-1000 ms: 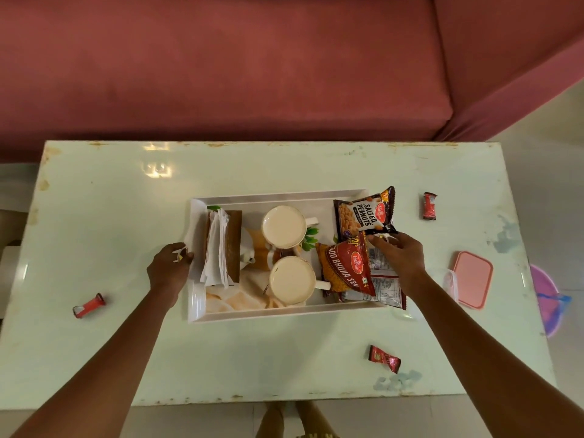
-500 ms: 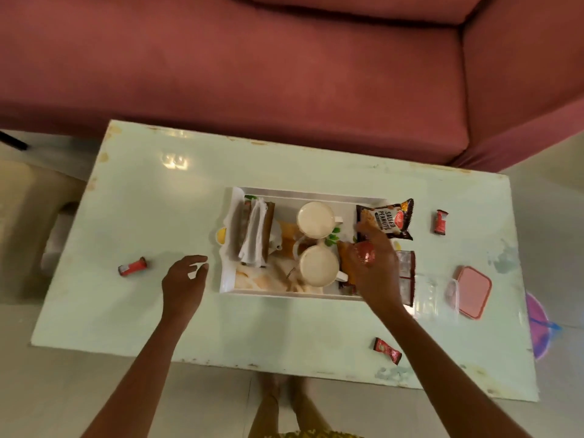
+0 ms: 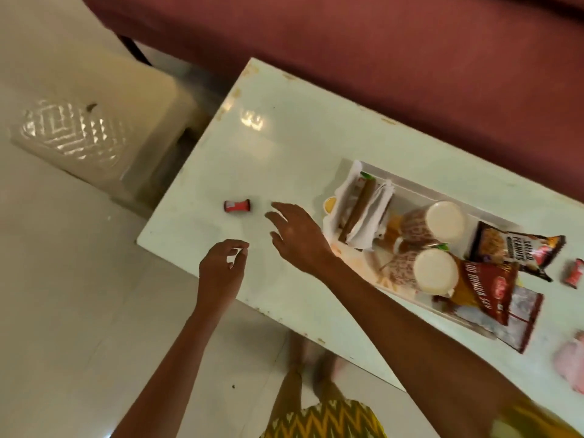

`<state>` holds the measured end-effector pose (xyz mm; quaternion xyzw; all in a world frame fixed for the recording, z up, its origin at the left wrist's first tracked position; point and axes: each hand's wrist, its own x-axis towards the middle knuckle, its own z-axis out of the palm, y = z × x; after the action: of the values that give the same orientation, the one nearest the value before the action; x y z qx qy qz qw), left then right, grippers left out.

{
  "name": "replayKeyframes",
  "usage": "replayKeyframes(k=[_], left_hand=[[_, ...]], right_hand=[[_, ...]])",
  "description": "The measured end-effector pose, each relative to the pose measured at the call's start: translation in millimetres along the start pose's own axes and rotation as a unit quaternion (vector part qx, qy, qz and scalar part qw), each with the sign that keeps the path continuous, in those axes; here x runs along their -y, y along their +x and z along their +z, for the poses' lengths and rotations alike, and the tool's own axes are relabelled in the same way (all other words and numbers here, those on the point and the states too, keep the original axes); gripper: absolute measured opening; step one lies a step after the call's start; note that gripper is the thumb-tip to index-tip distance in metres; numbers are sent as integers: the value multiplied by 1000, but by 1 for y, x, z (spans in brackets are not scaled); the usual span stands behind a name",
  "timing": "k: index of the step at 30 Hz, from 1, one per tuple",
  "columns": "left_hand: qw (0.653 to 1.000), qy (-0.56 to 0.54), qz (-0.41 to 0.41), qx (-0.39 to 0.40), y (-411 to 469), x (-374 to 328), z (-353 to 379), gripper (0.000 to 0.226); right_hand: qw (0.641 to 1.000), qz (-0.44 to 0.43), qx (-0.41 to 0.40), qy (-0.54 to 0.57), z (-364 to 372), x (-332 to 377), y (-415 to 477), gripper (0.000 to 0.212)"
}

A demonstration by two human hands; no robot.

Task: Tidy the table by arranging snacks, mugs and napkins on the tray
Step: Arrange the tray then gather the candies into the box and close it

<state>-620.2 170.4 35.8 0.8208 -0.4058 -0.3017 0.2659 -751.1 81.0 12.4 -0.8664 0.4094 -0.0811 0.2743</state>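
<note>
We are reaching our open right hand toward the candy, stray on the desk; left hand is hovering loosely curled, empty.

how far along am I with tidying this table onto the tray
Mostly done: both mugs, the napkins and the big snack packets already sit on the tray. In hand: nothing yet; your right hand is open, reaching for the small red snack. Left: that one, plus another red snack right of the tray.
</note>
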Motion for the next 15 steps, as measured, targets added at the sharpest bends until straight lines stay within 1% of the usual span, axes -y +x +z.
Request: replayKeyframes(k=[1,3,5,6,9,11,14,15], left_hand=[[1000,-3,-4,2,0,4,0,16],[1000,-13,-14,7,0,12,0,15],[999,-23,-22,12,1,20,0,14],[999,-27,-25,16,1,22,0,13],[999,-30,-31,30,1,30,-1,12],[998,-32,-34,39,0,33,0,12],[997,-49,-42,52,-1,31,1,10],[996,-53,-42,58,-2,29,2,10]], right_hand=[[998,-18,44,-31,10,-1,14,43],[988,-53,100,-106,29,-3,40,54],[975,-81,125,-166,43,-4,59,66],[969,-93,131,-190,48,-4,66,68],[950,-118,161,-239,60,-5,73,59],[947,-115,170,-245,66,-5,69,55],[964,-98,138,-205,66,-1,56,49],[968,-98,108,-202,67,-1,50,46]])
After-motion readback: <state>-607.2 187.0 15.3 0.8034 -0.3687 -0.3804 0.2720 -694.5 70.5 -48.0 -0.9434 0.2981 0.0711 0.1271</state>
